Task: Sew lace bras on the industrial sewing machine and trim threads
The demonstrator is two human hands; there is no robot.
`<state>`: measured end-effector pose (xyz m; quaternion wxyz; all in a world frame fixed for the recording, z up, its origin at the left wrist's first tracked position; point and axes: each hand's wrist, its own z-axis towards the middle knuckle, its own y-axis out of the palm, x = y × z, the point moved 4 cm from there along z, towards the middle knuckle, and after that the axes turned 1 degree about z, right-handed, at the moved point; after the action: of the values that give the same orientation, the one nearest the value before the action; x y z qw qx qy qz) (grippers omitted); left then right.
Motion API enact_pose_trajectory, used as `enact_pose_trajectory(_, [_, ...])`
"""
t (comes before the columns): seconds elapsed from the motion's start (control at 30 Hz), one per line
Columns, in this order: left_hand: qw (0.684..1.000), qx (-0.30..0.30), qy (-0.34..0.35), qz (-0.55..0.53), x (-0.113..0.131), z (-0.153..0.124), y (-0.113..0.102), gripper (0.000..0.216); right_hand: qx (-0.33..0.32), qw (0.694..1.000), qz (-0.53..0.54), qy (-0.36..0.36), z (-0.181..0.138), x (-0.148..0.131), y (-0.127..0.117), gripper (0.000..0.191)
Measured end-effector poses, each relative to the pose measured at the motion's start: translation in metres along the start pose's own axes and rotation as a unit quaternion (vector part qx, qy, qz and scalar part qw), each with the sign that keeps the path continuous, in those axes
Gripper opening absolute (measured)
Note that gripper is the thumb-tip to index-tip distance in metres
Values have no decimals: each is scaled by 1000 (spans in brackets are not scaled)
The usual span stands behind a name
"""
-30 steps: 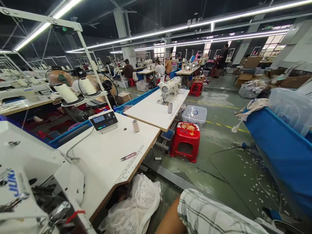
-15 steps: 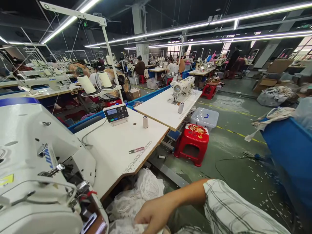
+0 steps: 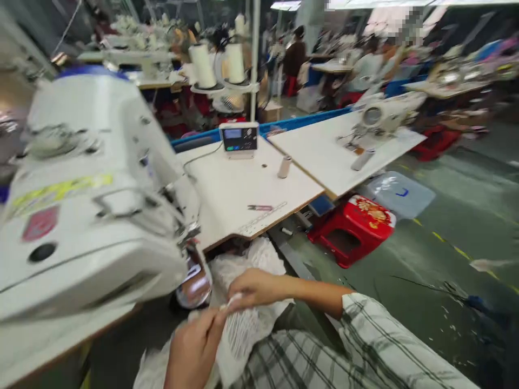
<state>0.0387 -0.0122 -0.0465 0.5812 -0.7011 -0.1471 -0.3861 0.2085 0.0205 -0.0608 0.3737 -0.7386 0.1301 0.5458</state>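
Note:
White lace fabric [image 3: 239, 335] lies bunched over my lap and hangs below the table edge. My left hand [image 3: 197, 343] pinches its edge from the near side. Close beside it, my right hand [image 3: 255, 292] grips the same edge, the fingertips of both hands almost meeting. Just left of the hands is the head of a white sewing machine [image 3: 121, 232], blurred by motion, with a shiny rounded metal part [image 3: 194, 286] at its end. More of the fabric sits under the table edge behind my right hand.
On the white table [image 3: 227, 189] are thread snips [image 3: 260, 207], a thread cone [image 3: 285, 167] and a control panel [image 3: 239, 139]. A red stool [image 3: 352, 229] and a lidded clear bin [image 3: 399, 194] stand to the right. Another sewing machine [image 3: 381, 116] is on the adjoining table. People sit farther back.
The view has swung left and down. My left hand has come into view, pinching the fabric edge. My right hand has risen with the fabric and now meets the left.

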Motion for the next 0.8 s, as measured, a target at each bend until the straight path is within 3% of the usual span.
enact_pose_trajectory(0.07, [998,24,-62,-17,2,4,-22,48,68,996,49,4,5,0,-3,28])
enact_pose_trajectory(0.13, [989,55,-125,-49,-2,10,-42,36,101,992,75,4,15,0,-7,41])
enact_pose_trajectory(0.3, [958,132,-233,-104,-21,18,-60,28,116,986,119,31,40,-2,-16,54])
enact_pose_trajectory(0.5, [957,146,-233,-91,-33,29,-59,29,121,983,126,60,55,-2,-27,51])
enact_pose_trajectory(0.8, [962,150,-221,-63,-31,30,-64,27,129,981,131,57,59,6,-31,53])
